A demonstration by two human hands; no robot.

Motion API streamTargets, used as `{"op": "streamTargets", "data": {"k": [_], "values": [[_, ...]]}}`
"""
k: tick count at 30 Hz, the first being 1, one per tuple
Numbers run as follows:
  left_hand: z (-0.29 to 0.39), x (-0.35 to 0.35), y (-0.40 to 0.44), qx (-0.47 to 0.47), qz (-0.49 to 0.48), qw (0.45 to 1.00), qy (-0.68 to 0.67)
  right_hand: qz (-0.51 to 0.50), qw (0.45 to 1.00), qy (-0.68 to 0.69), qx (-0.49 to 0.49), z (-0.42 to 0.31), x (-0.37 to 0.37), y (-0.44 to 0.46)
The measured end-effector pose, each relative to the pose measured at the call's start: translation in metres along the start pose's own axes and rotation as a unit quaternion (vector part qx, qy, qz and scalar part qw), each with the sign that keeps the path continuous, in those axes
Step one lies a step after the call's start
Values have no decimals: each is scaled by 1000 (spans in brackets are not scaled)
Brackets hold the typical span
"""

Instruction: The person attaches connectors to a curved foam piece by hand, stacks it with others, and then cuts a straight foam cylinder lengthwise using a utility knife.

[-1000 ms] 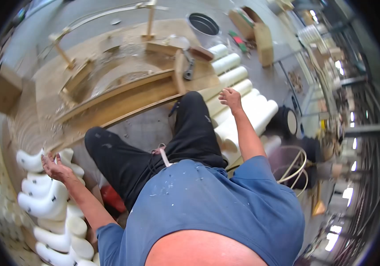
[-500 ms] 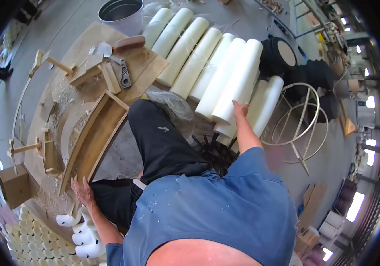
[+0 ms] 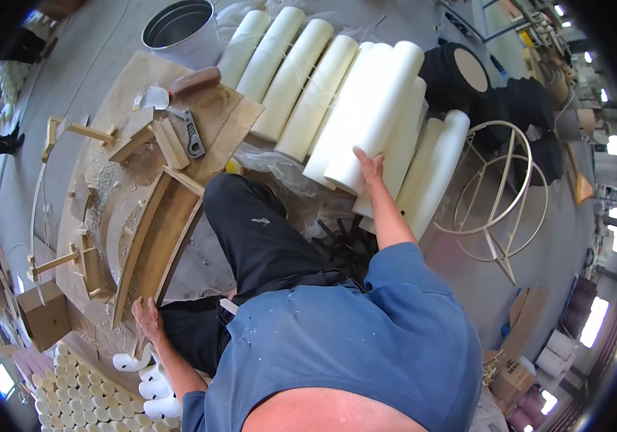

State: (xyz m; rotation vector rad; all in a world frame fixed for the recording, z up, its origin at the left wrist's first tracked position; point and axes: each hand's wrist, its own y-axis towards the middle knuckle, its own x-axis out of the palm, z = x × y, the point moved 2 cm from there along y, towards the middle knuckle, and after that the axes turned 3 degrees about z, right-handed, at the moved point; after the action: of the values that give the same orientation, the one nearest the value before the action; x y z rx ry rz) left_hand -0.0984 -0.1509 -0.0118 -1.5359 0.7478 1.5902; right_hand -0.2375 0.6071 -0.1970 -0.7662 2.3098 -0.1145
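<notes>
cylinder (image 3: 382, 108), smooth wht, prob foam, r hand (image 3: 371, 167) at near end

The rolls (image 3: 375, 111) are creamy white, the shirt (image 3: 355, 338) blue, trousers (image 3: 262, 234) black.

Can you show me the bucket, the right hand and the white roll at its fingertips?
Bucket (image 3: 200, 50): head view, outer wall.
Right hand (image 3: 371, 167): head view, middle of the hand.
White roll (image 3: 380, 108): head view, long side.

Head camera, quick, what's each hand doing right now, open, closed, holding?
Left hand: open, by the end of the curved wooden frame, nothing visibly held.
Right hand: on a white roll; whether its grip is closed can't be told.
</notes>
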Motion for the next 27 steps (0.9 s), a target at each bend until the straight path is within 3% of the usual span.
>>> {"op": "streamTargets", "data": {"k": [2,4,6,11,13,15,17,19,21,23,27], "values": [[6,-5,-3,-19,-10,1000,-2,-154,975,159,-6,-30,13,-8],[8,-8,-6,-18,6,1000,-5,-169,964,202,-37,-71,25,-32],[1,-7,-9,4,32,999,-22,-236,916,324,-8,-107,41,-63],[-27,1,3,-25,147,980,-133,-385,874,267,-124,-205,45,-152],[-27,10,18,-51,149,917,-367,-407,857,222,-224,-241,35,-184],[54,-59,-8,-24,126,908,-398,-484,803,209,-278,-276,23,-213],[61,-42,14,19,78,794,-602,-475,775,134,-393,-306,5,-241],[88,-95,3,15,63,688,-723,-445,733,88,-507,-316,6,-262],[65,-117,20,-3,128,563,-817,-425,671,63,-605,-327,-2,-287],[16,-143,33,-60,263,490,-829,-365,606,4,-707,-339,-16,-309],[-76,-212,-12,-156,544,546,-618,-301,477,-46,-825,-343,-28,-326]]}}
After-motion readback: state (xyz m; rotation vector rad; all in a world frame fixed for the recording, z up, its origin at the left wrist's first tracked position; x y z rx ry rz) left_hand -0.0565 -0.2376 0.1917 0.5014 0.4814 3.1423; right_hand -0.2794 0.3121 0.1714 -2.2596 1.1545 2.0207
